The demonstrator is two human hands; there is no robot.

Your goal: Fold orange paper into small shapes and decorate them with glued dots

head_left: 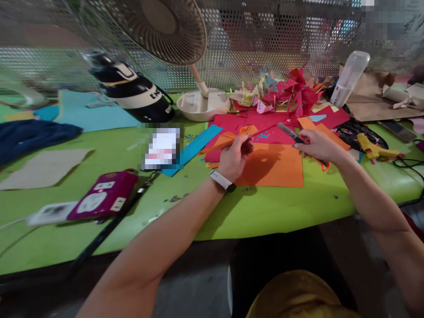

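Left hand: fingers appear to pinch folded orange paper near the orange sheet on the counter. Right hand: fingers grip scissors, farther right. Hold the paper steady; the blades should be directed clear of the left fingers.

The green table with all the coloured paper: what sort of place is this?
Probably a craft workspace: there's a heap of coloured paper pieces, a yellow glue gun, and what look like scissors in the right hand.
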